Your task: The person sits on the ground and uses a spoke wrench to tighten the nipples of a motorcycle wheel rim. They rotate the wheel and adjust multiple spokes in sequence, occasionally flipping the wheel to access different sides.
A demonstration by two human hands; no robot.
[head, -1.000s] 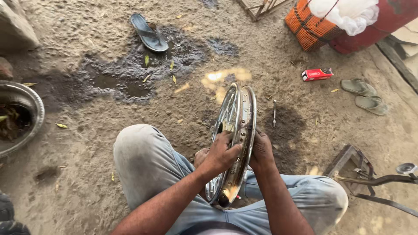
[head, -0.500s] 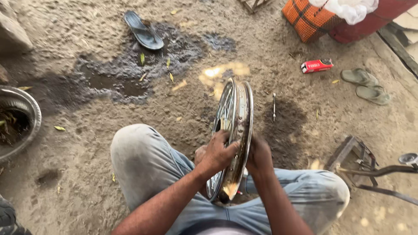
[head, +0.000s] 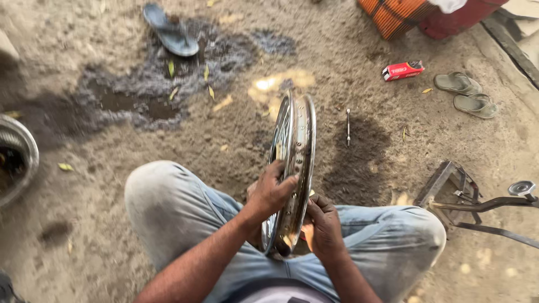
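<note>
Bare sandy ground [head: 78, 50] all around, stained dark with a wet oily patch [head: 140, 95] at upper left. Grey, dust-marked trousers [head: 168, 207] across the lower frame, knees spread wide. Between the knees, upright on its edge, a shiny chromed metal wheel rim [head: 297, 168] with spoke holes along its channel, lower part resting near the lap, upper edge reaching out over the ground. At far left, part of a round metal basin [head: 19, 157]. At upper right, an orange ribbed container [head: 398, 17]; at lower right, a rusty metal stand with a dark bar and round knob [head: 477, 202]. Farther out, a dark blue sandal [head: 168, 31], a pair of grey-green sandals [head: 466, 92], a small red box [head: 402, 70], and a thin metal rod [head: 348, 126] flat on the dirt just beyond the rim.

Left hand [head: 272, 191] closed over the rim's near edge, fingers curled into the channel. Right hand [head: 325, 227] wrapped around the lower right side, thumb on the flange; something orange just beside it, too hidden to identify.

Likely risks: a slick, polished rim slipping or rolling out of the grasp and tipping onto the sand; fingers pinched against the flange edge; grit from the dusty ground getting into the spoke holes if laid down.
</note>
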